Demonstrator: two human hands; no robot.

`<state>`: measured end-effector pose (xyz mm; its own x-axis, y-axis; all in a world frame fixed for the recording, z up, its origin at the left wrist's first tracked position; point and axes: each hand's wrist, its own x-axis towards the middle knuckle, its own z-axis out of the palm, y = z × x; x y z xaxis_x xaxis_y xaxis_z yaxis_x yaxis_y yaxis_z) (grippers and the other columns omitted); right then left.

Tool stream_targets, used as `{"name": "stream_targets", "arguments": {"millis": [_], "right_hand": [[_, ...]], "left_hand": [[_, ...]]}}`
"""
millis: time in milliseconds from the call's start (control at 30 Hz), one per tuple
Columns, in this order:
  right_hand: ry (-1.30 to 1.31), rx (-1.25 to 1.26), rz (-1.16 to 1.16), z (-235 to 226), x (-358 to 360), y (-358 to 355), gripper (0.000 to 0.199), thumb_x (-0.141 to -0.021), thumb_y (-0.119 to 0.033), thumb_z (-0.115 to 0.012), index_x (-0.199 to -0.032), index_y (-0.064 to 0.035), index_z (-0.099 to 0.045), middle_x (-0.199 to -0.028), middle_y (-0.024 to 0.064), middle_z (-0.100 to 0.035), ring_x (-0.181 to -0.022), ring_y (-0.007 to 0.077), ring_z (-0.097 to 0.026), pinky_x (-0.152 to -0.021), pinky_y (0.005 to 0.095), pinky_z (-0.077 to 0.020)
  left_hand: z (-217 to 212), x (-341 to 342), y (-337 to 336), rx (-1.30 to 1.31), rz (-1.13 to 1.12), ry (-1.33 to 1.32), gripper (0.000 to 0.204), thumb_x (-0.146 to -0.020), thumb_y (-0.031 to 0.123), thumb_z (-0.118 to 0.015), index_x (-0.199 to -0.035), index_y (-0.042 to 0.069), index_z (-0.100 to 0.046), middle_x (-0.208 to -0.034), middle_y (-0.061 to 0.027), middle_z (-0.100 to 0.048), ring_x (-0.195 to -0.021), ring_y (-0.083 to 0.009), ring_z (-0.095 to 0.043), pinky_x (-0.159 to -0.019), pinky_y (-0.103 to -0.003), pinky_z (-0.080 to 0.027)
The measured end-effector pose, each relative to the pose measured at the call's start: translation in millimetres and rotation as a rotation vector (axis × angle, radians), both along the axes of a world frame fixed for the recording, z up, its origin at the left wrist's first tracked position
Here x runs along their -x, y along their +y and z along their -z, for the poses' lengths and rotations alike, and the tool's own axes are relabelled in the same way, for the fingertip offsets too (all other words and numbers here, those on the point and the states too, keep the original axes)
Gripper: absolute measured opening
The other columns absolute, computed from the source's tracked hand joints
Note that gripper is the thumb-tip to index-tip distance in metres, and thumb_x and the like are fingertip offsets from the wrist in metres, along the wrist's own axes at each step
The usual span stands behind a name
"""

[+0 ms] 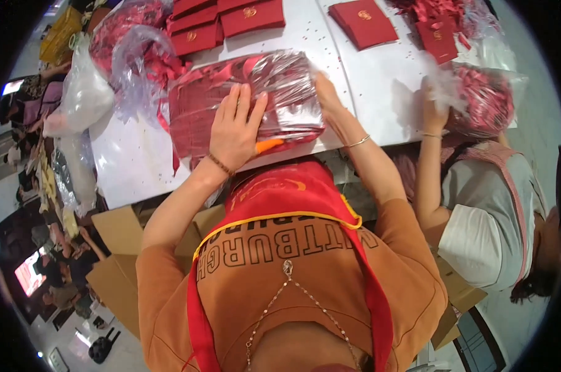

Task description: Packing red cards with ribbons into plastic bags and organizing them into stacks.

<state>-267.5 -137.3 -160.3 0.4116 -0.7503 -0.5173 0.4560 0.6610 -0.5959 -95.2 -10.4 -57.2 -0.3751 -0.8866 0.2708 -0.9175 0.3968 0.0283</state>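
Observation:
A plastic-wrapped red bundle (197, 121) with red ribbon strips showing through its film lies in front of me at the table's near edge. Across its top rests my left hand (236, 127), fingers stretched out and slightly apart. Something orange (269, 146) shows at that hand's thumb; whether it is worn or held I cannot tell. At the bundle's right end, my right hand (331, 98) grips the edge, its fingertips partly hidden by the wrapping. Glare covers part of the film on that side.
The white table (132, 164) holds red card stacks (252, 15), another stack (364, 23) and clear bags of ribboned red items (128, 37). At my right, a co-worker's hand (434, 108) touches a bagged red bundle (482, 99). Cardboard boxes (116, 229) stand below the table.

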Motion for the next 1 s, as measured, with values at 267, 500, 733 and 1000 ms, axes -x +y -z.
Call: {"name": "stream_targets", "arguments": {"millis": [267,500,733,1000], "right_hand": [[-0.225,0.172,-0.092,-67.4,-9.7,11.0,0.009,-0.086,-0.016,-0.047,-0.082,-0.0094,-0.053,-0.070,-0.0002,-0.049,-0.058,0.0089,-0.045,-0.050,0.0253,-0.0413],[0.526,1.170,-0.582,-220.7,-72.5,18.0,0.018,-0.086,-0.020,-0.046,-0.089,-0.0032,-0.052,-0.071,0.0091,-0.055,-0.063,0.0206,-0.054,-0.056,0.0373,-0.0446],[0.813,0.861,-0.653,-229.7,-91.1,32.3,0.050,-0.087,-0.041,-0.045,-0.076,0.0067,-0.057,-0.068,0.0124,-0.055,-0.068,0.0173,-0.051,-0.063,0.0372,-0.0416],[0.503,1.080,-0.258,-213.7,-90.4,44.9,0.039,-0.090,-0.032,-0.045,-0.076,0.0025,-0.058,-0.061,0.0051,-0.050,-0.058,0.0094,-0.041,-0.049,0.0280,-0.0347]], "left_hand": [[-16.0,-34.0,21.8,-0.043,-0.002,0.227,0.081,-0.070,0.043,-0.063,-0.130,-0.002,-0.033,-0.135,-0.0227,-0.029,-0.127,-0.0389,-0.024,-0.100,-0.045,-0.024],[72.6,-63.4,54.2,-0.243,-0.074,0.918,0.047,-0.084,0.030,-0.049,-0.115,-0.005,-0.049,-0.122,-0.0229,-0.046,-0.111,-0.0338,-0.046,-0.095,-0.041,-0.034],[-65.1,-76.8,21.6,0.050,0.153,1.362,0.073,-0.084,0.033,-0.048,-0.136,-0.003,-0.013,-0.142,-0.0184,-0.018,-0.132,-0.0262,-0.017,-0.106,-0.035,-0.013],[-89.2,-66.5,-24.9,0.119,-0.079,0.301,0.098,-0.064,0.059,-0.062,-0.132,-0.002,-0.027,-0.137,-0.0218,-0.026,-0.130,-0.0339,-0.016,-0.105,-0.049,-0.009]]}}
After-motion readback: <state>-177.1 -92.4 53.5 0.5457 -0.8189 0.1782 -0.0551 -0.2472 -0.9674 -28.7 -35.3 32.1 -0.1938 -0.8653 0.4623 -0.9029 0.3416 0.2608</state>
